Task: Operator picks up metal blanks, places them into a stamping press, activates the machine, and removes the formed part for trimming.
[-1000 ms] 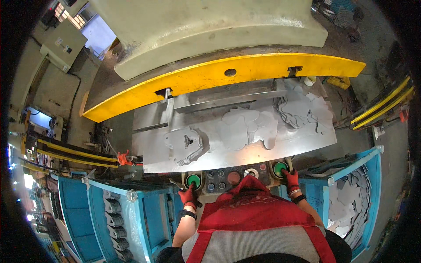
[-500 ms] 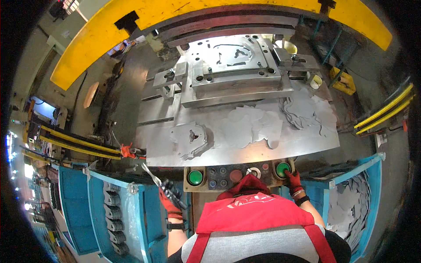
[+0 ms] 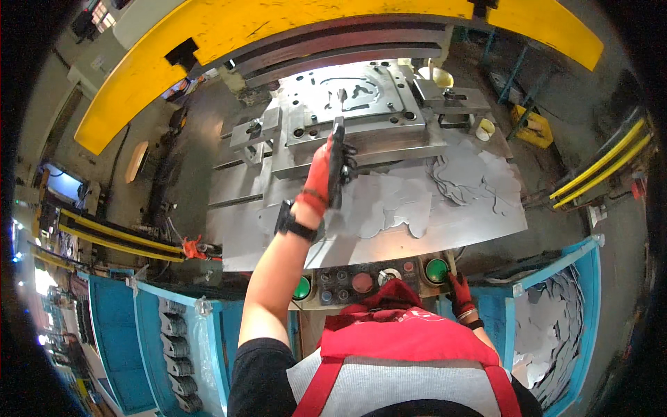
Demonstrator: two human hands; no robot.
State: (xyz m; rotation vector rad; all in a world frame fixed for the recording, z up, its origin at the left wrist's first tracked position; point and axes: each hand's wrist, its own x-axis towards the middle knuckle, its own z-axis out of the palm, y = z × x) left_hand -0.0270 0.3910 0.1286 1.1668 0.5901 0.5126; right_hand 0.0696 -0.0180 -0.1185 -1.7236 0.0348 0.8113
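Note:
My left hand (image 3: 321, 170), in a red glove, reaches forward over the metal press bed (image 3: 292, 257). It is closed round a tool with a dark handle and a long metal tip (image 3: 337, 149); its exact kind is unclear. The tip points over the front of the steel die (image 3: 354, 111), which has a curved outline and a three-lobed shape on its top. My right hand (image 3: 461, 295), also gloved in red, is beside the right green button (image 3: 436, 270) at the panel's right edge, fingers apart and apparently off the button.
Flat grey sheet-metal pieces (image 3: 396, 201) and curled scrap (image 3: 451, 181) lie on the bed. A yellow press beam (image 3: 292, 24) arches overhead. Blue bins stand at both sides, with stacked parts (image 3: 177, 347) on the left and scrap sheets (image 3: 549, 326) on the right. The control panel (image 3: 333, 278) is in front.
My left hand has swung up from beside the control panel to the die, carrying the tool. My right hand has slipped off the green button to the panel's edge. The view has shifted slightly.

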